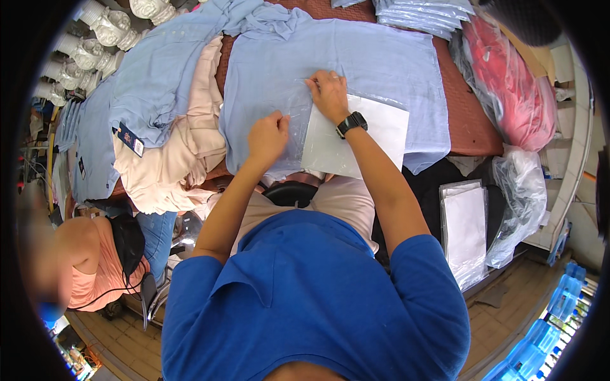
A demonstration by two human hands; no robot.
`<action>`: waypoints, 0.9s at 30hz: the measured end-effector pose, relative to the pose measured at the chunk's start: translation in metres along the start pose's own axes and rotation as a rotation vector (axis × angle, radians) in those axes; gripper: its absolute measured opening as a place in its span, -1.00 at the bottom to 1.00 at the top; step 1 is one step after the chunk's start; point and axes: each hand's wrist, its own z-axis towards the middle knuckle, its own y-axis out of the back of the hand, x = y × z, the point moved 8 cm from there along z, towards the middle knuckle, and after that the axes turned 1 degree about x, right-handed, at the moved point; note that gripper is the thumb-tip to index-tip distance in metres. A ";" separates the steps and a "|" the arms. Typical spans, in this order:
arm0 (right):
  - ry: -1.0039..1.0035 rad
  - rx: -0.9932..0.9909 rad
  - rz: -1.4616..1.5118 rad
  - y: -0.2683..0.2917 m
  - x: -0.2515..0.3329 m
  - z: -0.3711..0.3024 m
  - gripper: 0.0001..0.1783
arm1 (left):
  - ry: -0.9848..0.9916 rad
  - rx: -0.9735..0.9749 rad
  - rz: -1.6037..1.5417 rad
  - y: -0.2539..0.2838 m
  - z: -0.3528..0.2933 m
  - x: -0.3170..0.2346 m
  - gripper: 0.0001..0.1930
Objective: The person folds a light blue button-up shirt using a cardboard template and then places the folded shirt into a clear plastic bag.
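A light blue shirt [394, 63] lies spread flat on the table in front of me. On its near part rests a clear plastic bag [293, 130] with a white sheet [381, 130] in or under it. My right hand [330, 95], wearing a black watch, has its fingers curled down on the bag's upper edge. To the left, my left hand [269, 136] is closed, thumb up, beside the loose clear film. Whether a bit of film is inside that fist is hidden.
Left on the red-brown table [473, 120] are more blue shirts [152, 82] and a beige garment [184, 146]. Bagged blue shirts [422, 16] are stacked at the far right, near a bagged red bundle [508, 79]. White sheets in plastic [464, 222] lie at my right; a person [95, 260] sits at left.
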 end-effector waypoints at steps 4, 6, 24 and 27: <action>-0.015 0.020 -0.007 -0.001 -0.002 0.000 -0.84 | -0.049 0.007 -0.036 0.014 0.005 0.015 -0.70; -0.031 0.031 -0.007 -0.001 -0.002 0.001 -0.84 | -0.112 0.005 -0.018 0.024 0.011 0.030 -0.65; -0.016 0.005 -0.009 0.001 0.000 -0.002 -0.84 | 0.018 0.200 -0.108 0.013 -0.029 0.028 -0.66; -0.055 0.028 -0.013 0.003 0.000 -0.001 -0.83 | 0.030 0.227 -0.157 0.025 -0.020 0.051 -0.69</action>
